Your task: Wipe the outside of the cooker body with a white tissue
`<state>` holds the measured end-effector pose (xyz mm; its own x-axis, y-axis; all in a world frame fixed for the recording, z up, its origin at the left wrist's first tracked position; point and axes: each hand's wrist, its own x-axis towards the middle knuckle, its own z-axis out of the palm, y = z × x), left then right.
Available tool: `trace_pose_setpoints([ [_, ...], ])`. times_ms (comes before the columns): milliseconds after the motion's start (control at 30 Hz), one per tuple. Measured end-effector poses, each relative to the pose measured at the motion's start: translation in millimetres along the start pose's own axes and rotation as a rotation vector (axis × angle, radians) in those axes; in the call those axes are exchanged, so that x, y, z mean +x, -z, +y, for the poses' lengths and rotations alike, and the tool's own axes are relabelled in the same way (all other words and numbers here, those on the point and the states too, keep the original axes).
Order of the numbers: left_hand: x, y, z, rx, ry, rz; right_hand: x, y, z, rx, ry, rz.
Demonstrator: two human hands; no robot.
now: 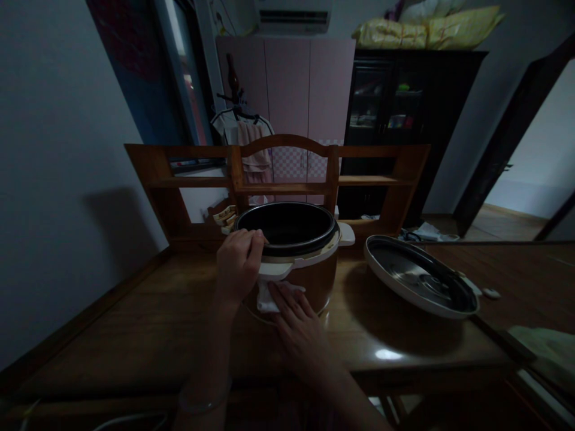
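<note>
An electric pressure cooker [314,280] with a brown body and white handles stands lidless on the wooden desk. Its dark inner pot [291,222] is visible inside. My left hand [238,263] is closed over the cooker's near left rim, above the front handle; some fingertips are hidden. Lower down, my right hand [299,317] presses a crumpled white cloth [268,299] against the cooker's front side, fingers laid over it. To the right, the cooker's round lid [420,278] lies with its metal inner face up.
Behind the cooker rises the desk's wooden shelf rack [287,188]. A wall [81,239] borders the desk on the left. A small white object [491,293] lies beyond the lid, and pale fabric [545,350] is at the lower right.
</note>
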<state>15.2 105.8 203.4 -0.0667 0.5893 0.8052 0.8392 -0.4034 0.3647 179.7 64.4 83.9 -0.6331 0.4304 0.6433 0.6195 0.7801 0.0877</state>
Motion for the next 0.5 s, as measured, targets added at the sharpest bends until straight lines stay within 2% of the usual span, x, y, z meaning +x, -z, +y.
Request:
trace_pose_setpoints([
  [400, 1, 0, -2, 0.013, -0.014, -0.004, -23, -4, 4, 0.036, -0.008, -0.072],
  [500, 1, 0, -2, 0.017, -0.006, -0.007, -34, -10, 7, 0.05, -0.076, -0.038],
])
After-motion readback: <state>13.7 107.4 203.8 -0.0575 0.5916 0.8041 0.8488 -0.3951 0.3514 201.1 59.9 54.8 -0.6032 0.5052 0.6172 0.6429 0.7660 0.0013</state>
